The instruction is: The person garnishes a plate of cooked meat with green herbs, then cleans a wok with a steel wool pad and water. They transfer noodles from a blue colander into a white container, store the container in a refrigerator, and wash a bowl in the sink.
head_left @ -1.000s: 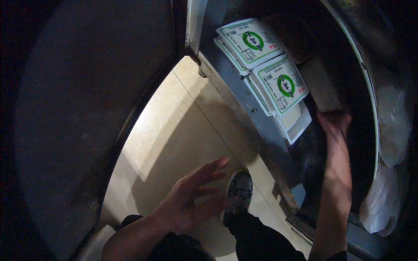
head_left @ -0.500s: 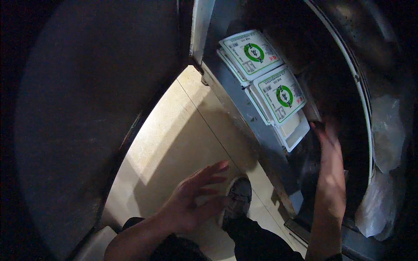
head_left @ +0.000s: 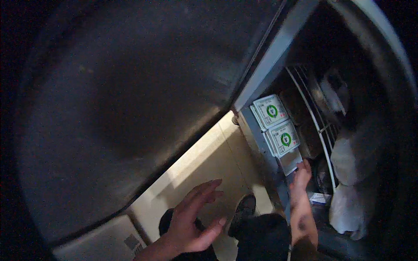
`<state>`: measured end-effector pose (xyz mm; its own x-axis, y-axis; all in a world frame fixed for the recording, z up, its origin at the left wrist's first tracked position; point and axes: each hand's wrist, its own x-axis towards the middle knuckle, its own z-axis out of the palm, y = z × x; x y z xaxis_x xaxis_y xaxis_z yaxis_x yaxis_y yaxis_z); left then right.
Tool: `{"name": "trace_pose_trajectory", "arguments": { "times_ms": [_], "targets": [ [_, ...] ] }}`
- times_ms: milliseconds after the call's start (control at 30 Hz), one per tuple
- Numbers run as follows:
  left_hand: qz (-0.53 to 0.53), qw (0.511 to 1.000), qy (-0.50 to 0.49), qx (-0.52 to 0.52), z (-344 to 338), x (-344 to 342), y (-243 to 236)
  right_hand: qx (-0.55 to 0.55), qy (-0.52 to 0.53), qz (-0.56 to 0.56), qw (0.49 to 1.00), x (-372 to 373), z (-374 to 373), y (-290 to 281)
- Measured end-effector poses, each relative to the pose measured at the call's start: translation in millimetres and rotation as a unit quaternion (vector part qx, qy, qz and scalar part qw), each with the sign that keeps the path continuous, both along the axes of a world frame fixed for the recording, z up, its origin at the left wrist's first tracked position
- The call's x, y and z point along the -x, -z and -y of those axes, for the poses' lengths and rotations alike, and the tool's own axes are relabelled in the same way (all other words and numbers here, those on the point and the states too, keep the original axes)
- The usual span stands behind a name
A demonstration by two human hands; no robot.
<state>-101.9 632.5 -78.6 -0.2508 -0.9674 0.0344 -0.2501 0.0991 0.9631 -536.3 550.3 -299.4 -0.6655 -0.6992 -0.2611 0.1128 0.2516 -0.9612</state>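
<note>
Two neighbouring stacks of flat white packs (head_left: 284,139) with green-ringed labels lie on the cabinet floor (head_left: 255,130). A pale tray (head_left: 289,164) sticks out from the nearer stack toward the person's right hand (head_left: 301,175). The right fingers are at the tray's edge; whether they grip it or merely rest beside it, one cannot tell. The left hand (head_left: 193,219) hangs above the tiled floor (head_left: 209,158), fingers loosely spread, holding nothing. Right of the stacks stand a white wire rack (head_left: 321,129) and whitish plastic bags (head_left: 347,211).

stacked white green-ringed packs (head_left: 282,132)
</note>
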Motion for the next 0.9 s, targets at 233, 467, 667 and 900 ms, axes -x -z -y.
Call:
{"name": "trace_pose_trajectory", "arguments": {
  "times_ms": [233,467,667,900],
  "targets": [
    [0.205,0.936,-0.212,0.193,-59,-21,-221,-0.118,-0.184,-0.014,0.976,-115,-9,-177],
    [0.573,0.735,-0.345,-0.11,-51,-123,-330,-0.15,-0.405,-0.032,0.901,-172,-180,-346],
    [0.539,0.757,-0.269,-0.254,-77,-110,-343,-0.11,-0.501,-0.067,0.856,-183,-290,-525],
    [0.413,0.828,-0.103,-0.365,-143,13,-348,-0.054,-0.517,-0.053,0.853,-174,-263,-622]
  ]
}}
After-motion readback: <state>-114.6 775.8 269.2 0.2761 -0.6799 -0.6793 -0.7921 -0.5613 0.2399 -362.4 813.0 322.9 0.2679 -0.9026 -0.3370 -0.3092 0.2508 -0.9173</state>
